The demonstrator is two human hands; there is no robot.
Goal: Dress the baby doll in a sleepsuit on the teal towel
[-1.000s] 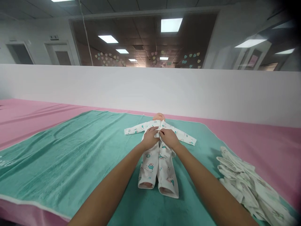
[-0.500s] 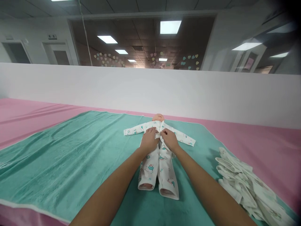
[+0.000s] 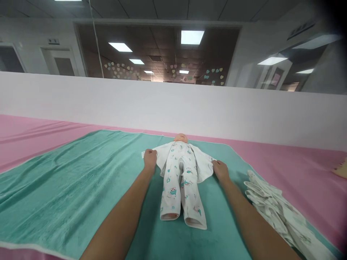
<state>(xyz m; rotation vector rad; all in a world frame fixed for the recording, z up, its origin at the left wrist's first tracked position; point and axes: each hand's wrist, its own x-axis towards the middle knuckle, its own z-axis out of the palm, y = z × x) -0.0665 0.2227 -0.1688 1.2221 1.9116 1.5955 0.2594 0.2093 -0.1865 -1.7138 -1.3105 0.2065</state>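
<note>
A baby doll [image 3: 180,138] lies on its back on a teal blanket [image 3: 103,187], its head toward the white wall. It wears printed white pants [image 3: 171,191] and a long-sleeved baby shirt [image 3: 204,164], whose front flaps are spread out to both sides with the plain inside showing. My left hand [image 3: 150,159] is closed on the edge of the left flap, over the sleeve. Over at the other side, my right hand [image 3: 221,170] pinches the right flap's outer edge. Both hands partly cover the sleeves beneath.
A pile of folded white printed baby clothes [image 3: 279,209] lies on the blanket's right edge. Pink cloth [image 3: 292,162] surrounds the blanket. Behind it runs a low white wall [image 3: 162,108] with glass above. A beige object [image 3: 341,169] shows at the far right.
Both hands were together at the doll's middle. They have moved apart, drawing the shirt flaps outward and uncovering the pants' upper part. The view has shifted slightly.
</note>
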